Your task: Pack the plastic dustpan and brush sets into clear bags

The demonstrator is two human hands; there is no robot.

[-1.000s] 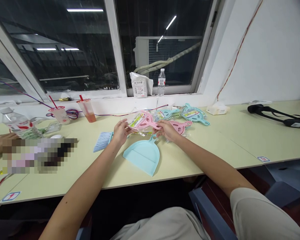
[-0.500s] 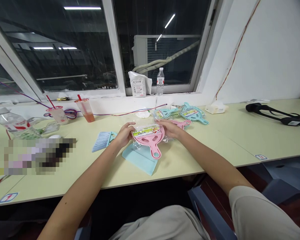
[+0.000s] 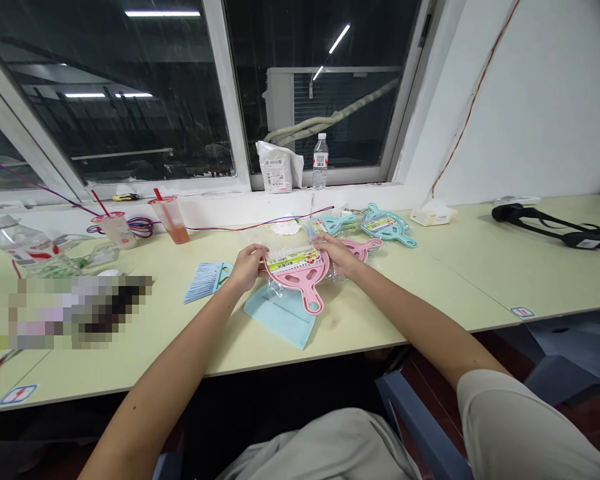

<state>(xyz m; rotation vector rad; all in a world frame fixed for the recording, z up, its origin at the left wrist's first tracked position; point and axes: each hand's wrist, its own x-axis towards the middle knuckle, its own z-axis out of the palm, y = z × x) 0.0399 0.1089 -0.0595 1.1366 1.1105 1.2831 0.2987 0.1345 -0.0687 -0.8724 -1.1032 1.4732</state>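
Note:
Between my two hands is a pink mini dustpan and brush set (image 3: pixel 300 280) in a clear wrapper with a printed label, its handle pointing toward me. My left hand (image 3: pixel 249 268) grips its left edge, fingers closed. On the upper right side, my right hand (image 3: pixel 334 253) pinches the wrapped set. Below it lies a loose light-blue dustpan (image 3: pixel 280 319), partly covered by the pink set. A blue-bristled brush (image 3: pixel 207 281) rests just left of my left hand. Behind my right hand lie another pink packaged set (image 3: pixel 365 248) and turquoise packaged sets (image 3: pixel 387 229).
Drink cups with straws (image 3: pixel 170 219) and a large plastic bottle (image 3: pixel 27 247) stand on the left of the table. A water bottle (image 3: pixel 321 163) and a white package (image 3: pixel 279 168) are on the windowsill. Right are a tissue pack (image 3: pixel 433 214) and a black strapped device (image 3: pixel 553 227).
Both hands hold the pink set almost in the same place. My right hand's fingers have shifted slightly up along its top edge, and the set has moved up a little.

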